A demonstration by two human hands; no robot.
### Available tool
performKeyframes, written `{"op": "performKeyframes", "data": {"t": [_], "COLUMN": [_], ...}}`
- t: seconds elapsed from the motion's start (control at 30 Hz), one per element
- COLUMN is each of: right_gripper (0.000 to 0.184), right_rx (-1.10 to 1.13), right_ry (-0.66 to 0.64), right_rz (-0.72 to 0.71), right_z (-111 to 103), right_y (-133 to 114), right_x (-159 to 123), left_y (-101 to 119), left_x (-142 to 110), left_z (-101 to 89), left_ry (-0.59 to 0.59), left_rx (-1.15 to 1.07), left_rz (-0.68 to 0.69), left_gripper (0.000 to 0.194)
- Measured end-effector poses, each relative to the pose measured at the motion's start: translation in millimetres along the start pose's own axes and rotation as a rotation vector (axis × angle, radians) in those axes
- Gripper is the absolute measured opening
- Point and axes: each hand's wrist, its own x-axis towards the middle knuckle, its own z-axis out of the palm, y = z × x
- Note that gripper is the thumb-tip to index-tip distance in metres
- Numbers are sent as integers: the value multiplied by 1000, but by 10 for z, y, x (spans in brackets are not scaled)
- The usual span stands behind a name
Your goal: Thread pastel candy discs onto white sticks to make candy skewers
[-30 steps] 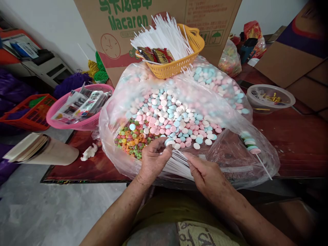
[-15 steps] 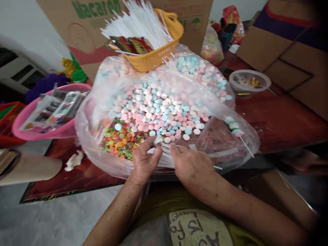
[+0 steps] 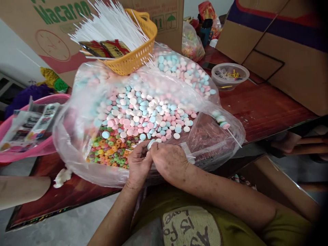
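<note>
A big clear plastic bag (image 3: pixel 77 150) lies open on the table, full of pink, blue and white candy discs (image 3: pixel 143 112) with coloured candy rings (image 3: pixel 110 153) at its near left. My left hand (image 3: pixel 137 164) is closed at the bag's near edge, pinching a pale candy disc (image 3: pixel 150 144) and a bundle of white sticks that is mostly hidden. My right hand (image 3: pixel 169 162) is closed right against it, fingertips meeting at the disc. A finished stick of stacked candies (image 3: pixel 223 123) lies on the bag's right side.
A yellow basket (image 3: pixel 133 58) of white sticks and packets rests on top of the bag. A pink basket (image 3: pixel 30 136) of packets is at the left, a clear bowl (image 3: pixel 229 73) at the right. Cardboard boxes (image 3: pixel 282 51) stand behind. The red table (image 3: pixel 263 112) edge runs below the bag.
My right hand has slid left along the sticks until it meets my left hand at the candy disc. The view has swung to the right and down.
</note>
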Motion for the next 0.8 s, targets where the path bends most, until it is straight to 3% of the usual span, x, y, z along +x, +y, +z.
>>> {"op": "performKeyframes", "data": {"t": [0.07, 0.23, 0.37, 0.47, 0.53, 0.63, 0.73, 0.8], "right_gripper": [22, 23, 22, 22, 25, 26, 25, 26], "right_rx": [35, 109, 238, 292, 331, 428, 464, 475], "right_ry": [-59, -147, -44, 86, 154, 157, 157, 144], "right_rz": [1, 51, 47, 85, 100, 56, 82, 102], "right_z": [68, 325, 421, 372, 334, 331, 370, 383], "right_y": [100, 277, 387, 589, 721, 805, 790, 771], "right_x": [14, -82, -83, -77, -122, -254, -376, -405], "left_y": [-7, -4, 58, 159, 208, 202, 137, 96], "left_x": [2, -88, -121, 24, 161, 318, 360, 341], "left_z": [-14, 1, -16, -65, -26, 151, 276, 238], "left_ry": [-49, -58, -214, -122, -114, -331, -366, -349], "left_rx": [55, 426, 573, 761, 929, 1116, 1088, 999], "left_rz": [5, 143, 213, 175, 159, 135, 81, 120], "left_gripper": [26, 23, 30, 40, 31, 20, 22, 25]}}
